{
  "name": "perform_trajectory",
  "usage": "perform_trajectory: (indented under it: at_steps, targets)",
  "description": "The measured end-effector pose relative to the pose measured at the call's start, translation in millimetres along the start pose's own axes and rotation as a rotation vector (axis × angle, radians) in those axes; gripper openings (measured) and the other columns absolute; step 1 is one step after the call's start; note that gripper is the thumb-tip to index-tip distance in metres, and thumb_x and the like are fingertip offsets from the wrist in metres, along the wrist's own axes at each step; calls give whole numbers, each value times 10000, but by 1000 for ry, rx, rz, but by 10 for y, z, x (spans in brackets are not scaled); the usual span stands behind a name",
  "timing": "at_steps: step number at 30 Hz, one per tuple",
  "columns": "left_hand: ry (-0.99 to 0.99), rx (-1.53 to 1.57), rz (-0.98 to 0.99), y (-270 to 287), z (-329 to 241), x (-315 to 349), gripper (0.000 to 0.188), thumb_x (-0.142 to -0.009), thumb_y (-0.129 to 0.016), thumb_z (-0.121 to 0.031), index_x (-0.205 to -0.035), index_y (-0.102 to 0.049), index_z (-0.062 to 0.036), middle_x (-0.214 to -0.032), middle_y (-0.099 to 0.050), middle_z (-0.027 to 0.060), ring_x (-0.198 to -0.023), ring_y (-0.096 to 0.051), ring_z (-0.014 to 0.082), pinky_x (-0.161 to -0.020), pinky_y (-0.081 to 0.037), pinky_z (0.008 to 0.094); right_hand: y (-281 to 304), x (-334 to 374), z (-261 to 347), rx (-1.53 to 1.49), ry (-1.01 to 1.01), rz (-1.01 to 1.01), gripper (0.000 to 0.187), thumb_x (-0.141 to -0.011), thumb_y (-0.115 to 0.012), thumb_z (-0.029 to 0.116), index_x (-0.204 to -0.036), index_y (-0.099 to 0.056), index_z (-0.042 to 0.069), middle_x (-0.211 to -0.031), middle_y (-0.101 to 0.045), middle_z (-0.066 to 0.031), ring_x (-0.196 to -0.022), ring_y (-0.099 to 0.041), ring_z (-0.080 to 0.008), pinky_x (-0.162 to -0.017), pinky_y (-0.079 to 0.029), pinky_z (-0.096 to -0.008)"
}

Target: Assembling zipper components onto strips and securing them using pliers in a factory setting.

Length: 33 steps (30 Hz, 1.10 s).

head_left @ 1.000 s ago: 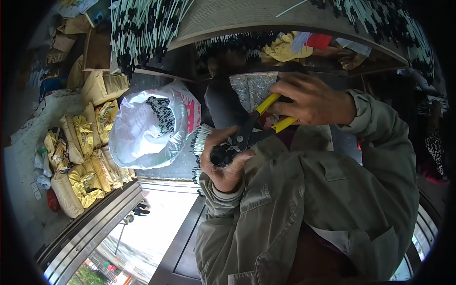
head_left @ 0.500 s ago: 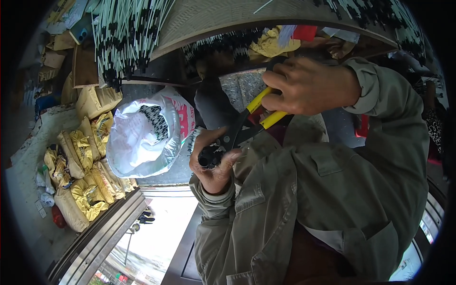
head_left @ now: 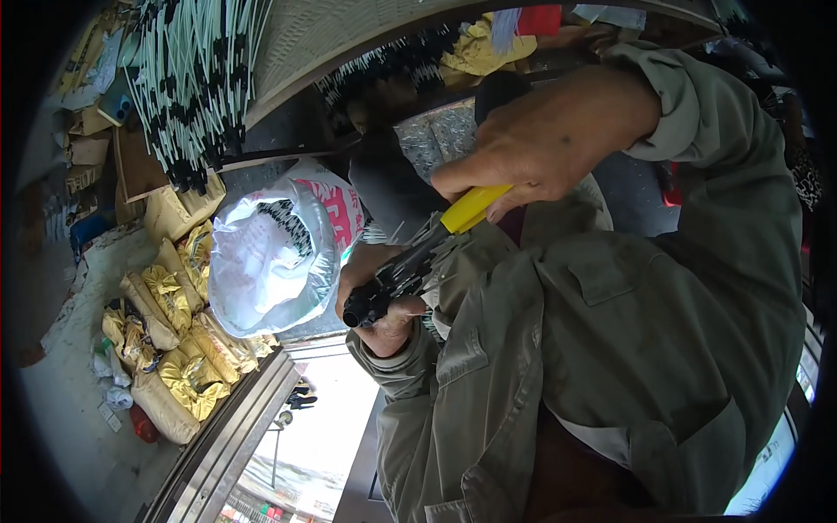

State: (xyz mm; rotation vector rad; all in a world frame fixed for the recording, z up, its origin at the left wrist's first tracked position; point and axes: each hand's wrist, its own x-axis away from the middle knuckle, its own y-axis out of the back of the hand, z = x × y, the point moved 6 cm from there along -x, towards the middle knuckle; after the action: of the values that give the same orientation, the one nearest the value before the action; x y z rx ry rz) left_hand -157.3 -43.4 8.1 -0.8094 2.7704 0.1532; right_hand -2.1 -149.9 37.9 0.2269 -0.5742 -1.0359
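At the far left from where I stand, yellow and brown packets (head_left: 187, 366) lie heaped along the right edge of a pale ledge (head_left: 65, 349), a cardboard box (head_left: 179, 211) just beyond them. Pale sticks (head_left: 200, 78) with black fittings are piled at the left end of the desk (head_left: 327, 30), their dark tips hanging over its front edge.

Below that corner stands a white bag (head_left: 248, 305), open at the top, more sticks inside; large red print runs down its right side, bent by the folds.

Just right of the bag, the left hand (head_left: 360, 264) has its fingers and thumb clamped round a black bunch (head_left: 370, 301), one round end poking out lower left. Pliers (head_left: 475, 207) slant over the bunch, dark head toward it; I cannot tell whether their jaws grip anything. The right hand (head_left: 545, 144) is closed on their yellow handle. Beyond, under the desk's front edge, lie a yellow cloth (head_left: 490, 48) and something red (head_left: 539, 19).
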Motion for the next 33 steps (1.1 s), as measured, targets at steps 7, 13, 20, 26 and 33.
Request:
perform_trajectory:
  at_steps: [7,13,20,26,33]
  targets:
    - [106,54,-24,-32,17,-30,647,-583,-753,-484,-918,-532,24,-783,-606,109,-695,-571,205,-629,-443,307,36,71,-41,-273,-115,41,260,-840,-571,190,-957,-394,40,-662,-527,-129,-627,-555,-308,-539,-379,-405]
    - [51,131,-45,-23,27,-79,643,-631,-714,-518,-917,-532,28,-794,-605,116,-700,-569,209,-637,-443,309,-68,19,-64,-117,75,-136,245,-846,-557,160,-975,-385,44,-668,-527,-153,-605,-547,-318,-519,-374,-419]
    - [79,-20,-93,-22,12,-94,674,-668,-657,-569,-921,-534,44,-797,-605,137,-690,-564,209,-618,-432,294,-460,-92,-188,-113,113,-347,248,-822,-577,130,-982,-408,42,-765,-545,-154,-641,-567,-317,-534,-391,-426]
    - [66,14,-39,-16,71,-86,790,-686,-556,-662,-970,-522,74,-835,-584,132,-719,-572,203,-637,-445,276,-648,-196,-404,-173,100,-435,220,-847,-560,181,-950,-437,31,-735,-554,-125,-657,-595,-296,-505,-403,-375]
    - [64,83,100,-14,129,34,726,-762,-540,-593,-1069,-458,60,-979,-525,153,-881,-523,206,-783,-394,309,160,236,107,-133,26,-43,277,-859,-538,257,-993,-413,50,-605,-541,-119,-541,-570,-295,-463,-380,-392]
